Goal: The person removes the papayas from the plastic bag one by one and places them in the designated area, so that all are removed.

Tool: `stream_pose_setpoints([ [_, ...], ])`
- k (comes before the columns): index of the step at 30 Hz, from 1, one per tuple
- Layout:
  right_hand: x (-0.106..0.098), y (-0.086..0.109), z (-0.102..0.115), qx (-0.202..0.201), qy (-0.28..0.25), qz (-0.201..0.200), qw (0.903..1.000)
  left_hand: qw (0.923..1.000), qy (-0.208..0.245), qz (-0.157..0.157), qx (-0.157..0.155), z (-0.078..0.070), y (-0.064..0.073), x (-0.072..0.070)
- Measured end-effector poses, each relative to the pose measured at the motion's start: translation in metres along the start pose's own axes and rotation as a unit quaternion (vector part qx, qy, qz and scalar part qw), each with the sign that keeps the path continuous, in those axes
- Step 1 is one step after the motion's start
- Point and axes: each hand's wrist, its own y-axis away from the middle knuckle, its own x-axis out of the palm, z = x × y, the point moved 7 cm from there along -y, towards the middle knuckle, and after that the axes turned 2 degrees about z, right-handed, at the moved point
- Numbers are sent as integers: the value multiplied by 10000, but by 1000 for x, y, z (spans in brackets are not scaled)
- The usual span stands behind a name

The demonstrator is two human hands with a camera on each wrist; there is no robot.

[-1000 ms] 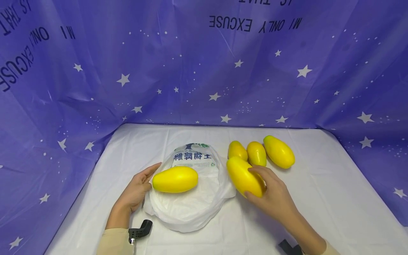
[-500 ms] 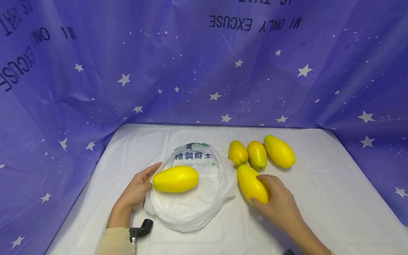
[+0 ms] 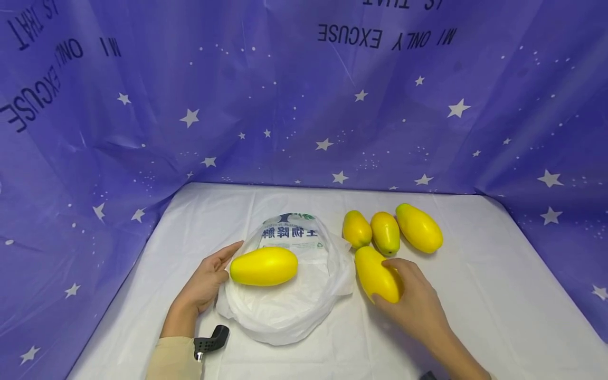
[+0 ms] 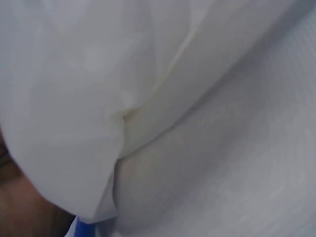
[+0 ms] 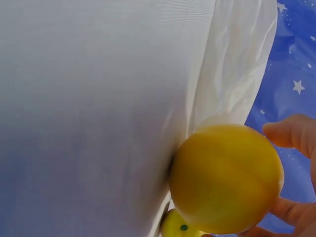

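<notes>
A white plastic bag (image 3: 280, 316) lies with its mouth spread into a ring. One large yellow papaya (image 3: 264, 266) rests across the left side of its opening. My left hand (image 3: 205, 281) holds the bag's left rim, fingers pointing away from me; in the left wrist view the bag's plastic (image 4: 64, 108) covers most of that hand. Right of the bag, my right hand (image 3: 415, 301) grips a second large papaya (image 3: 377, 274) between thumb and fingers. That papaya (image 5: 227, 177) appears to touch the white cloth in the right wrist view.
Behind the gripped papaya lie two smaller yellow fruits, one on the left (image 3: 357, 230) and one on the right (image 3: 385, 233), with another large papaya (image 3: 419, 228) beside them. White cloth (image 3: 503, 295) covers the table. A purple star-patterned curtain (image 3: 285, 105) encloses the back and sides.
My right hand has moved the papaya right and nearer to me, away from the bag's edge and the smaller fruits. For the last half second it barely moves. The left hand stays put.
</notes>
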Motion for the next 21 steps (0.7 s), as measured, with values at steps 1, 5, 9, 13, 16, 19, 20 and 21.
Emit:
stream_pose_setpoints([
  [1,0,-1,1,-15,-31,-24,10000,10000,-10,-3,-12,0,0,0],
  [5,-3,-6,9,-105,-146,-133,9997,10000,20,-20,-42,1,-1,0],
  [9,-8,-15,24,-461,-251,-452,9976,10000,49,-35,-43,1,0,0],
  [13,-11,-23,42,-745,-327,-727,9940,10000,50,-5,-49,2,0,0],
  [16,-11,-30,55,-688,-429,-698,9943,10000,43,2,-60,2,0,0],
  [19,-9,-35,69,-720,-572,-617,9938,10000,36,3,-39,2,0,0],
  [20,-9,-37,74,-787,-633,-608,9930,10000,26,2,-33,1,0,0],
  [21,-8,-39,80,-866,-687,-606,9920,10000,10,5,-28,1,0,0],
])
